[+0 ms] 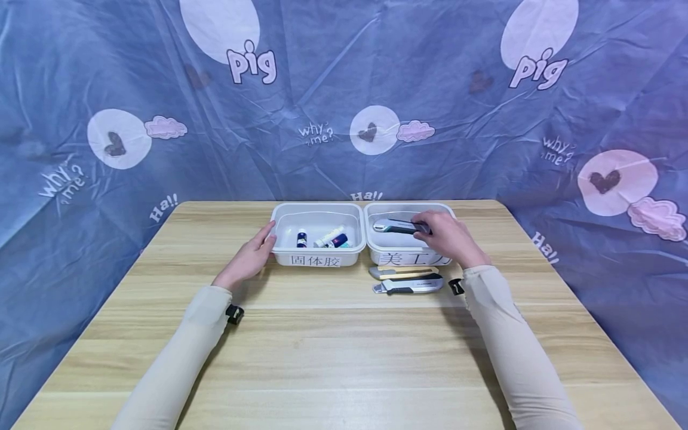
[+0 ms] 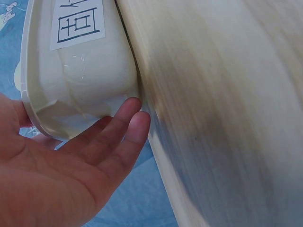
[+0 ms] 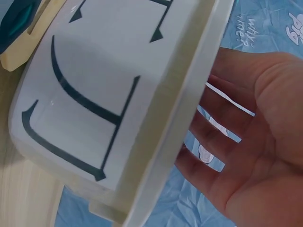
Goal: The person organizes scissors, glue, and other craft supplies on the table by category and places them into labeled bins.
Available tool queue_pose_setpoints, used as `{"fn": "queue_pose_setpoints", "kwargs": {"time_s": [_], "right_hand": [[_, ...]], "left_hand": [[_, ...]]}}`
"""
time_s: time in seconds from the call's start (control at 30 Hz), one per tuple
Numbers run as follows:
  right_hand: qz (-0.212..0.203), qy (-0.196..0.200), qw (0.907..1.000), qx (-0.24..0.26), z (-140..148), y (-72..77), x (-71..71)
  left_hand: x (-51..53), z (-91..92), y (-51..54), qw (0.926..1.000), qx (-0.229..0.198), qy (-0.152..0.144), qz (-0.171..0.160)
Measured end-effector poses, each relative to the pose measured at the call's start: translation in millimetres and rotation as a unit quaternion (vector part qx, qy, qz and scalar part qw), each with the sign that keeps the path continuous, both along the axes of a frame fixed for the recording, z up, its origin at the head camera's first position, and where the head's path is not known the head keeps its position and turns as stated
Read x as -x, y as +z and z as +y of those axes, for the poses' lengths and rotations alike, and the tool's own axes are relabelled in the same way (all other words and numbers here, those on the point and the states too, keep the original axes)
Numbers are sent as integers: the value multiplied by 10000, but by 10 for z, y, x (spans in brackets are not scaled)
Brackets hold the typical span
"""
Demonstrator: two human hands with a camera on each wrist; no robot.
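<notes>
My right hand (image 1: pixel 448 236) holds a silver and dark utility knife (image 1: pixel 395 226) over the right white bin (image 1: pixel 408 206). In the right wrist view the knife is hidden behind the bin's rim. My left hand (image 1: pixel 249 257) touches the left end of the left white bin (image 1: pixel 317 206), its fingers extended along the wall in the left wrist view. That bin contains glue sticks, some dark blue (image 1: pixel 302 238) and one whitish. A yellow utility knife (image 1: pixel 395 273) and a silver and black one (image 1: pixel 421 285) lie on the table before the right bin.
Both bins stand side by side near the back of the wooden table (image 1: pixel 344 358). A printed label (image 1: pixel 315 261) is on the left bin's front, another (image 1: pixel 411 258) on the right bin's. A blue patterned cloth (image 1: pixel 322 77) hangs behind and beside the table.
</notes>
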State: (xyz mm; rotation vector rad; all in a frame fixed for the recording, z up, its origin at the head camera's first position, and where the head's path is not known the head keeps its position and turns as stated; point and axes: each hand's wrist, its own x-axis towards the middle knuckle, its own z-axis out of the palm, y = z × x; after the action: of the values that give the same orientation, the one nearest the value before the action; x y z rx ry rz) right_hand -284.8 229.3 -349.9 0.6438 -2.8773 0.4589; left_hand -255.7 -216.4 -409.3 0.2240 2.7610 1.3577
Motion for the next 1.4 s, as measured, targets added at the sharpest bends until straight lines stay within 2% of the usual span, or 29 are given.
{"fn": "queue_pose_setpoints", "kwargs": {"time_s": [0.83, 1.07, 1.4], "right_hand": [[-235, 7, 9997, -110, 10, -77, 35], [-165, 87, 9997, -125, 3, -100, 40], [5, 281, 9995, 123, -13, -134, 69]], "left_hand": [[-1, -16, -3, 9999, 97, -28, 36], [8, -10, 3, 10000, 67, -24, 24], [7, -8, -3, 10000, -2, -21, 44]]}}
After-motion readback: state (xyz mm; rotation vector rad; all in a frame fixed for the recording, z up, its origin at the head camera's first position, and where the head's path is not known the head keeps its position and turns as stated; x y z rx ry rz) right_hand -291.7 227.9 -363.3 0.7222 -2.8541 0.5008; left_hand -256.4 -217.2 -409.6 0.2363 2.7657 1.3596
